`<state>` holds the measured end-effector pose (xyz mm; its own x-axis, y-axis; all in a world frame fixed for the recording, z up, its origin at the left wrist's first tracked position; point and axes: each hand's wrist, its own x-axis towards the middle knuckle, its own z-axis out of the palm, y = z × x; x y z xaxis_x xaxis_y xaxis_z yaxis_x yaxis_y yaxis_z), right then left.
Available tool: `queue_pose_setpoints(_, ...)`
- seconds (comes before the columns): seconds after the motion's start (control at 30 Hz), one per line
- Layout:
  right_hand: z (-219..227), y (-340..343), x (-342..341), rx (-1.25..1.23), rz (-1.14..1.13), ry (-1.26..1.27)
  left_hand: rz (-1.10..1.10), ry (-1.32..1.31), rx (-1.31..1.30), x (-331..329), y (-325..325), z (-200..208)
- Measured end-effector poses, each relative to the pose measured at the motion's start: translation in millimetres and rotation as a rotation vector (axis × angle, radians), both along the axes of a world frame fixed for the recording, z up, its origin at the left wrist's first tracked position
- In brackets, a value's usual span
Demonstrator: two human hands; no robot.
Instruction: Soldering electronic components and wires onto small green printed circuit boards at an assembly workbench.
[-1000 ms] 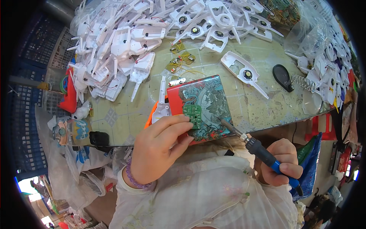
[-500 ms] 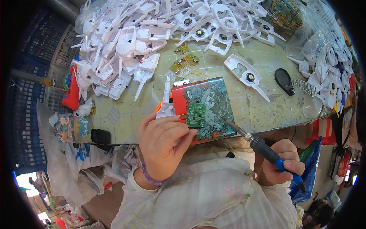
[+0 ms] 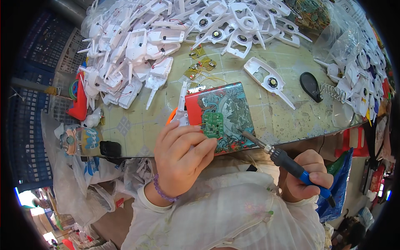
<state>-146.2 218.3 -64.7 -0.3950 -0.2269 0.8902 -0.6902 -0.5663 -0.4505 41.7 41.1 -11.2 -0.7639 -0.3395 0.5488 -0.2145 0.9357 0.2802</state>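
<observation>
My right hand (image 3: 309,175) grips a soldering iron (image 3: 287,162) with a blue and black handle. Its metal tip points left over the lower right part of a red and teal patterned flat case (image 3: 235,108). On that case lies a green circuit board (image 3: 214,125) with a thin yellow wire at its left side. My left hand (image 3: 181,148) has its thumb and fingers pinched together at the board's lower edge. Whatever they hold is too small to make out. A white plastic housing (image 3: 181,104) with a long stem lies partly hidden behind the left fingers.
White plastic housings (image 3: 137,46) are heaped at the far left and centre. One housing with a round speaker (image 3: 266,78) lies apart. On the right are a black oval piece (image 3: 310,87) and a coiled spring stand (image 3: 333,93). Small yellowish boards (image 3: 201,68) lie behind the case.
My left fingers have drawn closer together at the board's lower edge. The soldering iron stays almost in place in my right hand.
</observation>
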Motion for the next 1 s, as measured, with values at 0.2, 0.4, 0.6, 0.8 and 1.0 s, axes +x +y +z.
queue_pose_setpoints(0.2,4,-6,-1,-0.019,0.064,-0.001,-0.083,-0.014,0.088,-9,-2,4)
queue_pose_setpoints(0.4,5,-9,0,0.0,0.113,-0.028,-0.029,-0.039,0.138,-11,3,7)
queue_pose_setpoints(0.6,1,-13,0,-0.015,0.125,-0.033,0.027,-0.003,0.14,-16,6,4)
queue_pose_setpoints(0.8,2,-15,-3,0.0,0.17,0.005,0.053,-0.026,0.151,-17,8,6)
queue_pose_setpoints(1.0,2,-20,-3,-0.022,0.198,0.037,0.071,-0.053,0.158,-18,10,9)
